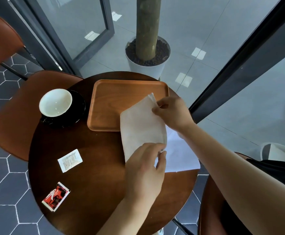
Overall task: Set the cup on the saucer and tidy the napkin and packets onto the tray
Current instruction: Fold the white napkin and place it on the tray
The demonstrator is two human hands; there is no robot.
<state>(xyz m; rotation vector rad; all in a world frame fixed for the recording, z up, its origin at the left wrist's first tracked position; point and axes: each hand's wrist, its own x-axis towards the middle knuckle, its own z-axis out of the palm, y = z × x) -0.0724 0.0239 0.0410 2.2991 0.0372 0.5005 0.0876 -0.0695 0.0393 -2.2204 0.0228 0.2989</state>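
A white napkin (142,123) is held up over the round wooden table (96,184), folded over, its far corner above the wooden tray (114,100). My right hand (172,112) pinches its far edge and my left hand (145,168) pinches its near edge. The tray holds nothing else. The white cup (55,102) sits on the black saucer (78,109) at the table's far left. A white packet (70,160) and a red and black packet (55,196) lie on the table's near left.
A brown chair (11,116) stands beside the table on the left, another (211,209) at the near right. A potted tree (146,53) stands behind glass beyond the table. Glass panels with dark frames run along the right.
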